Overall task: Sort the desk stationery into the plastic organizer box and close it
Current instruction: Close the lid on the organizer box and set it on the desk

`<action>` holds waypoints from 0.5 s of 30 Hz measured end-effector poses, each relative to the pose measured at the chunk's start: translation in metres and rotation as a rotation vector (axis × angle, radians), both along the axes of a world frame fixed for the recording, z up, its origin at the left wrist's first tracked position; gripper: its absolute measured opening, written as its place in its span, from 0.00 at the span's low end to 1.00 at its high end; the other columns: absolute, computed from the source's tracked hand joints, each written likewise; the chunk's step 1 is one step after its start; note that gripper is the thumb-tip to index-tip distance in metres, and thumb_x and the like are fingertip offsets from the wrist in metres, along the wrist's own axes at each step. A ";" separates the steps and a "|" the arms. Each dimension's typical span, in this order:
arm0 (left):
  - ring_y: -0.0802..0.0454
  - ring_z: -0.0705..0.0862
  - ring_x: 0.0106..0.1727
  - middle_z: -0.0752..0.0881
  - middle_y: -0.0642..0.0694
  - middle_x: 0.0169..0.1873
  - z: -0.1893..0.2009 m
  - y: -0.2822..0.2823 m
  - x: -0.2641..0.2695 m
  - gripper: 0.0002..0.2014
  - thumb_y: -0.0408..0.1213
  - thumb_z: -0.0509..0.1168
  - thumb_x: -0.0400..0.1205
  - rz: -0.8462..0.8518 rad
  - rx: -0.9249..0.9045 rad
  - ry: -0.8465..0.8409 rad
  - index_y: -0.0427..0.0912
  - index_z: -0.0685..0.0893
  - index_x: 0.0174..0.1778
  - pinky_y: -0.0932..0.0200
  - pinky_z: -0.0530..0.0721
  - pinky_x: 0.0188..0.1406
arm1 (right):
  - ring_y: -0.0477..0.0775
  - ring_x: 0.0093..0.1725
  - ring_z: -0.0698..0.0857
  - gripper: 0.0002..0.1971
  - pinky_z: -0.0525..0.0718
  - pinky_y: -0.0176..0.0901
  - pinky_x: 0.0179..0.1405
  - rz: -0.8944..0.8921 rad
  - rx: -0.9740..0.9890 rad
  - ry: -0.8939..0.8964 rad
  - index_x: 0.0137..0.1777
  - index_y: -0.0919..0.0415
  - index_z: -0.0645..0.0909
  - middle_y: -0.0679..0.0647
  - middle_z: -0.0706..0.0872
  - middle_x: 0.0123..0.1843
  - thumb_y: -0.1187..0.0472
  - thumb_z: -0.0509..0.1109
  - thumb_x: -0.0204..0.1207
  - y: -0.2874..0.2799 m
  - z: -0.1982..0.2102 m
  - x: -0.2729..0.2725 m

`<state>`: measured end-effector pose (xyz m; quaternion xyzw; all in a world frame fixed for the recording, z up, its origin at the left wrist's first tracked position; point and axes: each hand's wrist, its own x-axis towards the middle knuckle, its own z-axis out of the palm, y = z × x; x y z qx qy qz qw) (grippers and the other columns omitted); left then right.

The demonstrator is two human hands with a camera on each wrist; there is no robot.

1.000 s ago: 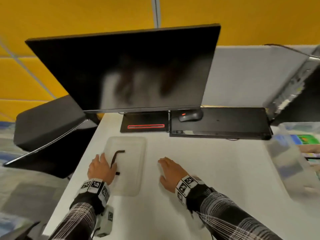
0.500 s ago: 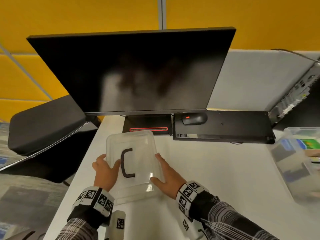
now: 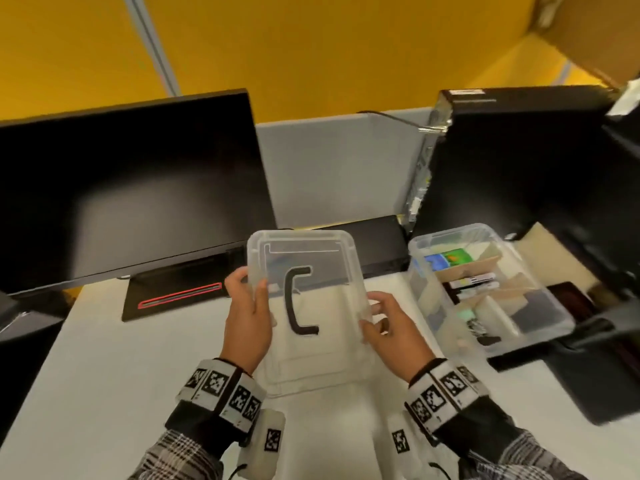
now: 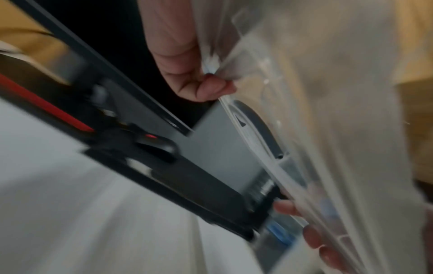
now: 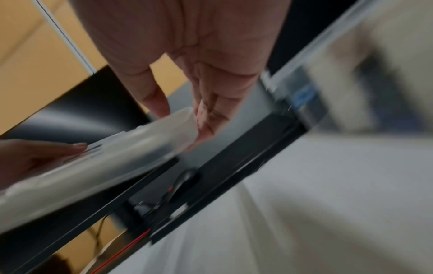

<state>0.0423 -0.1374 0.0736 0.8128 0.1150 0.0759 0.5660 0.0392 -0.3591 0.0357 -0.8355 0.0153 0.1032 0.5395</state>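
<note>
I hold a clear plastic lid (image 3: pixel 322 348) with a black handle (image 3: pixel 298 299) above the white desk, between both hands. My left hand (image 3: pixel 246 306) grips its left edge, thumb on top; the left wrist view shows the thumb (image 4: pixel 206 87) pinching the lid (image 4: pixel 304 92) rim. My right hand (image 3: pixel 388 327) pinches the right edge; the right wrist view shows fingers (image 5: pixel 206 115) under the lid (image 5: pixel 117 157) and a thumb above. The open clear organizer box (image 3: pixel 426 247) stands to the right, holding markers, clips and a coloured card in its compartments.
A black monitor (image 3: pixel 131 188) with a red-striped stand base (image 3: pixel 173 296) stands at the back left. A black keyboard (image 3: pixel 377 244) lies behind the lid, a black computer case (image 3: pixel 519 161) at the back right, a dark object (image 3: pixel 595 386) at the right edge.
The lid has gone from lying flat on the desk's left part to lifted in both hands and carried right, toward the box. My view has swung right too.
</note>
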 end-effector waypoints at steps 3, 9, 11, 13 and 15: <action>0.55 0.83 0.37 0.81 0.49 0.47 0.003 -0.066 0.016 0.13 0.42 0.55 0.86 -0.127 0.021 -0.001 0.48 0.63 0.65 0.64 0.81 0.33 | 0.44 0.37 0.81 0.20 0.76 0.31 0.36 -0.088 -0.129 -0.078 0.71 0.53 0.66 0.50 0.80 0.54 0.63 0.63 0.80 -0.069 0.013 -0.003; 0.54 0.83 0.41 0.81 0.50 0.53 -0.010 -0.170 0.048 0.15 0.46 0.63 0.82 -0.308 0.150 0.042 0.48 0.69 0.61 0.51 0.84 0.48 | 0.57 0.62 0.79 0.23 0.78 0.51 0.63 -0.355 -0.393 -0.334 0.75 0.58 0.66 0.57 0.78 0.65 0.65 0.59 0.80 -0.179 0.032 0.005; 0.53 0.82 0.47 0.78 0.48 0.56 -0.017 -0.196 0.058 0.17 0.46 0.64 0.82 -0.338 0.179 0.054 0.46 0.71 0.62 0.53 0.82 0.52 | 0.58 0.65 0.75 0.23 0.78 0.56 0.65 -0.391 -0.505 -0.365 0.76 0.58 0.66 0.57 0.77 0.66 0.64 0.59 0.80 -0.202 0.028 0.011; 0.51 0.80 0.56 0.75 0.46 0.60 -0.028 -0.212 0.068 0.19 0.50 0.62 0.82 -0.376 0.259 0.073 0.44 0.72 0.65 0.51 0.81 0.59 | 0.60 0.63 0.74 0.22 0.77 0.59 0.63 -0.415 -0.650 -0.307 0.75 0.58 0.68 0.58 0.77 0.66 0.63 0.59 0.80 -0.218 0.020 0.021; 0.49 0.78 0.63 0.73 0.45 0.64 -0.040 -0.220 0.074 0.23 0.54 0.60 0.82 -0.402 0.326 0.109 0.44 0.71 0.69 0.47 0.78 0.66 | 0.62 0.64 0.73 0.23 0.74 0.58 0.63 -0.390 -0.756 -0.191 0.75 0.56 0.69 0.58 0.75 0.70 0.61 0.59 0.80 -0.226 0.011 0.027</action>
